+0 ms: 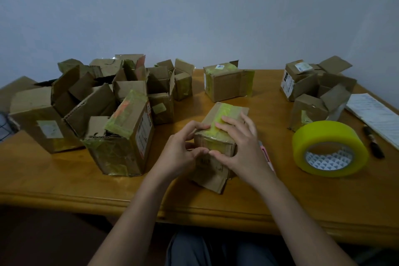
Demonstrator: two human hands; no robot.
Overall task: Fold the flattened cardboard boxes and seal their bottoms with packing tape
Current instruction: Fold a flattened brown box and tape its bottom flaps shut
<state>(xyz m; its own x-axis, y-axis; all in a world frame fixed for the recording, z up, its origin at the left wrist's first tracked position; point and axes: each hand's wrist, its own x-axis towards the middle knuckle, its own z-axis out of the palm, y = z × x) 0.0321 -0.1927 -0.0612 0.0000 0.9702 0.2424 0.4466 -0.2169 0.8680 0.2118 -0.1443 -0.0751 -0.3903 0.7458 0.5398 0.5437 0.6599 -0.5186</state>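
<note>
Right now your left hand (180, 150) and right hand (239, 144) both hold the small cardboard box (218, 136) on the table (259, 196), its taped bottom turned up. Your right fingers (226, 124) lie nearly straight on the yellow tape strip (228, 112) (pressing it flat), while your left fingers (197, 126) curl around the box's near corner. To the right of your right fingers sits the packing tape roll (330, 149); left of your left fingers stand the folded boxes (121, 119).

We see a plain, pale grey-blue wall (194, 6) filling the upper half of the frame. Below it, a glossy honey-brown wooden table (64, 181) spans the width, its moulded edge lower centre. Light is dim.
</note>
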